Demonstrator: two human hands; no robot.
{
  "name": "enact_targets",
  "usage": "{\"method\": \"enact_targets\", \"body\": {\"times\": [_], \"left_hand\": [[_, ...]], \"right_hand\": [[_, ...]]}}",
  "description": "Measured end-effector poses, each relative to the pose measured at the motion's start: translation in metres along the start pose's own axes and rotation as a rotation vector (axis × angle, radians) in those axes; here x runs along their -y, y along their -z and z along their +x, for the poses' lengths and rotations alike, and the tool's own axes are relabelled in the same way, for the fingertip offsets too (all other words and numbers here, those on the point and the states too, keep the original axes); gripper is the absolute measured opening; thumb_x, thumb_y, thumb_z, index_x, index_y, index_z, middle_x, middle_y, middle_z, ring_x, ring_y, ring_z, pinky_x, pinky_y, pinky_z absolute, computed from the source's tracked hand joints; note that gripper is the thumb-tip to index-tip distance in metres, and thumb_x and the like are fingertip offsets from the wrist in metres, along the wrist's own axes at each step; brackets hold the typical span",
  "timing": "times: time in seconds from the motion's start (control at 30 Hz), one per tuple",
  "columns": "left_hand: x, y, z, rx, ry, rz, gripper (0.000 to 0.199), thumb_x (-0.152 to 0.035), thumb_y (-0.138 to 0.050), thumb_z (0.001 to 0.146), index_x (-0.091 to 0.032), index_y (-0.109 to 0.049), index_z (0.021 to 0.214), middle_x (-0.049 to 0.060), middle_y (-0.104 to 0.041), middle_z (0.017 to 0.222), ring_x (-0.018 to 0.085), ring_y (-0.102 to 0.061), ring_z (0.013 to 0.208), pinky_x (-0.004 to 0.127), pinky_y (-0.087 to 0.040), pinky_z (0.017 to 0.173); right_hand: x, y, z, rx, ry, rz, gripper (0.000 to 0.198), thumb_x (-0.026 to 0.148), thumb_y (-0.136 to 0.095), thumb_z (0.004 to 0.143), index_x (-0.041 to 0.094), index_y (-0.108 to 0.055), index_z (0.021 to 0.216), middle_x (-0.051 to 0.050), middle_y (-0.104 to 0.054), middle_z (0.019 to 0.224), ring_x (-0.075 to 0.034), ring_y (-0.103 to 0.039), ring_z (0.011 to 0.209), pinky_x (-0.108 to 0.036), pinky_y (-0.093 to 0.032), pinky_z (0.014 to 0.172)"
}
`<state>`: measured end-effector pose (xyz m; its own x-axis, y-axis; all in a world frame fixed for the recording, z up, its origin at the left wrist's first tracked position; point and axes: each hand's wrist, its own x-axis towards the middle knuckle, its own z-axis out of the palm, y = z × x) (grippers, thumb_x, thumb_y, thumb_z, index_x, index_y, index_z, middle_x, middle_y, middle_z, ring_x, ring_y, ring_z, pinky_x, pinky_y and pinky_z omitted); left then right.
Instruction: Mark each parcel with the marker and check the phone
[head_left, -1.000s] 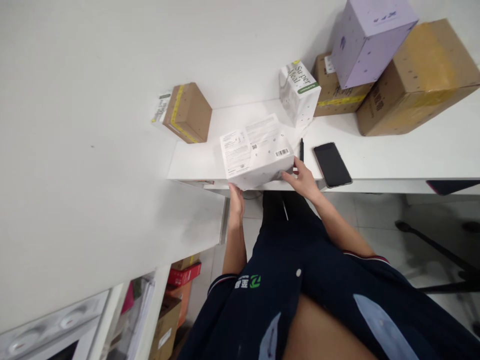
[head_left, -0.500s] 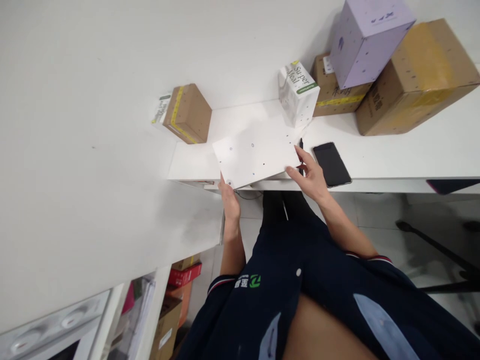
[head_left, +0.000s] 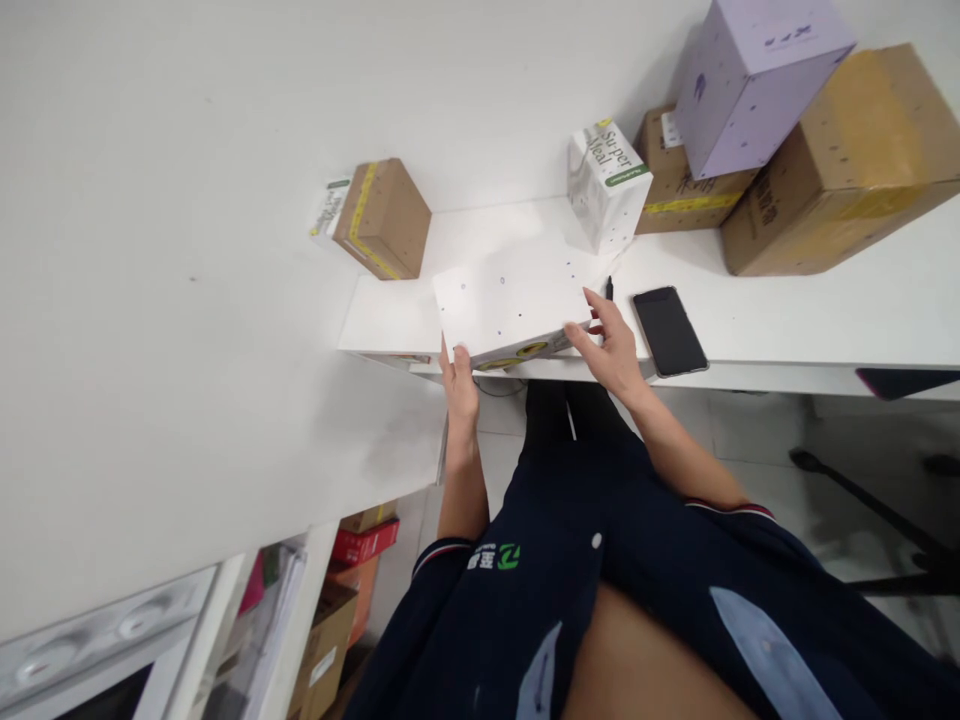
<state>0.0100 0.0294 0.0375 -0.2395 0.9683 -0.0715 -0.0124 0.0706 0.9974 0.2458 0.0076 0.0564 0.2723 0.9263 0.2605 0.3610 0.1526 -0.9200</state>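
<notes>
Between my two hands is a white box (head_left: 525, 295), its broad face marked with small dots and circles. Its near side is grey with yellow round pictures. My left hand (head_left: 459, 385) is closed on the box's near left corner, thumb on top. At the right end, my right hand (head_left: 611, 345) grips the edge, with the thumb at the near side and some fingers hidden behind. A black marker (head_left: 609, 289) lies just beyond the right hand, partly covered. Right of that hand a black phone (head_left: 670, 330) rests on the white desk (head_left: 780, 320).
A brown carton (head_left: 386, 220) stands at the desk's left end by the wall. At the back are a white "Super Meal" box (head_left: 609, 185), a smaller carton (head_left: 690, 200), a purple box (head_left: 757, 90) and a large taped carton (head_left: 847, 180). Black chair legs (head_left: 870, 500) show lower right.
The white box has tilted, so its grey and yellow near side now shows. Both hands have stayed on it; my left thumb has come onto its top. The view has shifted slightly.
</notes>
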Motion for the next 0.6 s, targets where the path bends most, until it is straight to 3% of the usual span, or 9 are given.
{"method": "enact_targets", "body": {"times": [0.1,0.33,0.6], "left_hand": [[0.006,-0.001,0.007,-0.013,-0.096,0.125,0.056,-0.051,-0.047,0.1,-0.025,-0.044,0.149,0.009,-0.042,0.16,0.023,-0.029,0.154,0.042,-0.035,0.122],[0.016,-0.002,0.023,-0.035,-0.141,0.341,0.062,-0.054,-0.041,0.101,-0.018,-0.041,0.151,0.013,-0.035,0.163,0.021,-0.023,0.156,0.04,-0.026,0.127],[0.025,0.0,0.019,-0.023,-0.036,0.382,0.076,-0.067,-0.036,0.096,-0.017,-0.037,0.153,0.016,-0.025,0.167,0.023,-0.014,0.158,0.039,-0.014,0.129]], "right_hand": [[-0.009,-0.002,0.002,0.006,-0.032,0.008,0.066,0.067,-0.057,0.087,0.029,-0.056,0.141,-0.011,-0.062,0.136,-0.026,-0.062,0.11,-0.043,-0.058,0.084],[-0.027,-0.007,0.001,0.052,-0.143,0.046,0.063,0.064,-0.056,0.088,0.026,-0.057,0.139,-0.013,-0.063,0.136,-0.027,-0.062,0.113,-0.044,-0.058,0.084],[-0.031,-0.008,-0.001,0.106,-0.165,0.055,0.057,0.056,-0.06,0.087,0.028,-0.057,0.137,-0.011,-0.062,0.139,-0.028,-0.062,0.113,-0.048,-0.057,0.088]]}}
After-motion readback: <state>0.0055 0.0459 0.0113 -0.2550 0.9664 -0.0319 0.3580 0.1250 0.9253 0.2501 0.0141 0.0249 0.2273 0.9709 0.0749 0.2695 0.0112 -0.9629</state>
